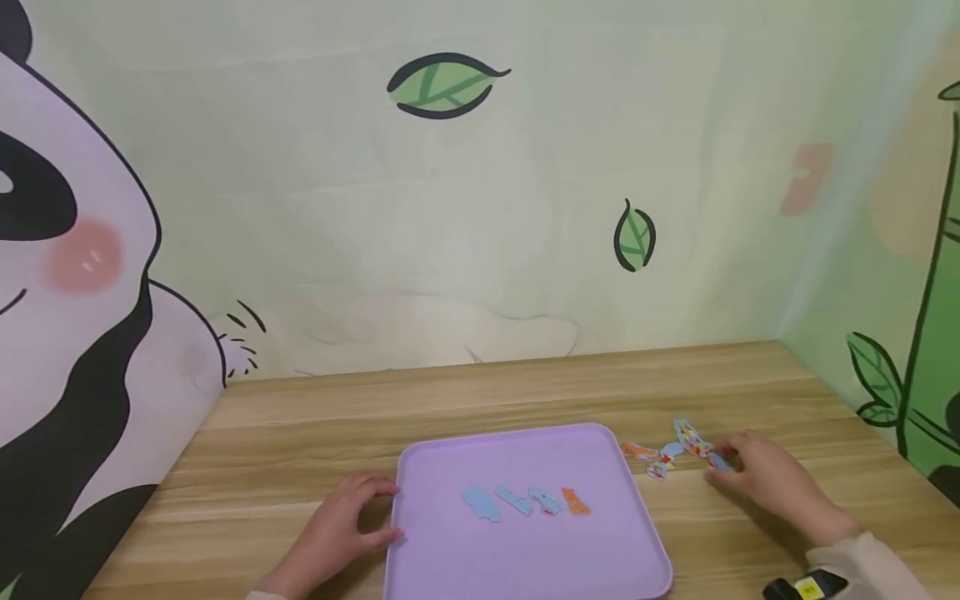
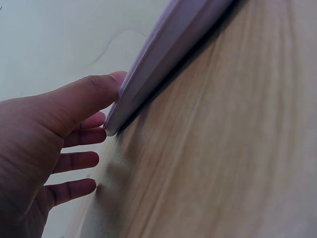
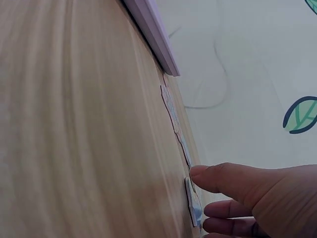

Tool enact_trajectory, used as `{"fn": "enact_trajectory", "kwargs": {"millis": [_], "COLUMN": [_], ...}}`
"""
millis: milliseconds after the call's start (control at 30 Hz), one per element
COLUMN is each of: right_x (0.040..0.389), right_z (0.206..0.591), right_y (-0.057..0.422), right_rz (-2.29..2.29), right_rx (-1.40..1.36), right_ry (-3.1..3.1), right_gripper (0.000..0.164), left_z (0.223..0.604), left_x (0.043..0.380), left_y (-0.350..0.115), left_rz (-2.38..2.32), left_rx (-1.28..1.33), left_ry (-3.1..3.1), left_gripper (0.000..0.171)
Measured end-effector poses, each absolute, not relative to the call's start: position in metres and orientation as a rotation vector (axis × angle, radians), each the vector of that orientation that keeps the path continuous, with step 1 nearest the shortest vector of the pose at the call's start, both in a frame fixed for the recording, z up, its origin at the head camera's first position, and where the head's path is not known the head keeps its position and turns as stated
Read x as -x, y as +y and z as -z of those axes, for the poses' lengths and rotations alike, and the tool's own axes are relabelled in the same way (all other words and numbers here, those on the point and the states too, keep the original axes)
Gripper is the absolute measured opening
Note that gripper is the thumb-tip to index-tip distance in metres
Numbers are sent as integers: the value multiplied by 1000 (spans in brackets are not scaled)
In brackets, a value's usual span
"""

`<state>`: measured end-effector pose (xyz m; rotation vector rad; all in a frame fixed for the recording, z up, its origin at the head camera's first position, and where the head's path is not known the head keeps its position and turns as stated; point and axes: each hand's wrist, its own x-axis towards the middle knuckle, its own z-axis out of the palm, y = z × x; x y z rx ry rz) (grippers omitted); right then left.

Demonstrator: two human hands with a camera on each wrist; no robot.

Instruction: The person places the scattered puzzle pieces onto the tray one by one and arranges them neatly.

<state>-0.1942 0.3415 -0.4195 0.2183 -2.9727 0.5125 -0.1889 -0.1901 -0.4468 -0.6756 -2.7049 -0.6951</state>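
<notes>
Panda figure (image 1: 90, 350), printed on the backdrop, filling the far left. Left hand (image 1: 333, 525): resting at the near side edge of the tray, thumb and fingers spreading well apart, their tips touching the rim rather than closing round it. Tray (image 1: 517, 567), lilac, shallow, lying flat on the wood-grain table (image 1: 315, 425), and bearing four flat cut-out pieces in a row, each lying apart from the next: a broad pale-blue piece (image 1: 481, 503); a narrow blue piece (image 1: 513, 500); a blue patterned piece (image 1: 545, 501); an orange piece (image 1: 576, 502). Loose patterned pieces (image 1: 687, 437), in blue, orange and mixed colours, lying clustered on the table just beyond the tray's right edge, some appearing to overlap. Small blue piece (image 1: 717, 461), sitting at the right end of that cluster. Right hand (image 1: 772, 483): reaching over it, thumb and fingers standing partly apart about the piece; whether they are pinching it, one cannot tell. Pale sleeve (image 1: 870, 567), covering that wrist, a black device with a yellow label (image 1: 808, 588) showing beside it. Green stalk (image 1: 933, 375), printed, rising at the far right.
</notes>
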Motion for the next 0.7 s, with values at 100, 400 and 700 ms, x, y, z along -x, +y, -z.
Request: {"fn": "enact_trajectory", "kwargs": {"millis": [100,400,700], "right_x": [195,195,194], "right_z": [420,422,421], "right_y": [341,342,341], "right_rz": [-498,-498,-520], "right_rx": [-213,-203,-205], "right_ry": [-2977,-2985,-2954], "right_gripper": [44,42,38], "left_z": [447,446,447], "left_x": [189,188,189], "left_y": [-191,-191,-191], "left_rz": [695,696,704], "left_rx": [675,684,675], "left_ry": [-2697,-2684,-2695], "left_gripper": [45,44,45]}}
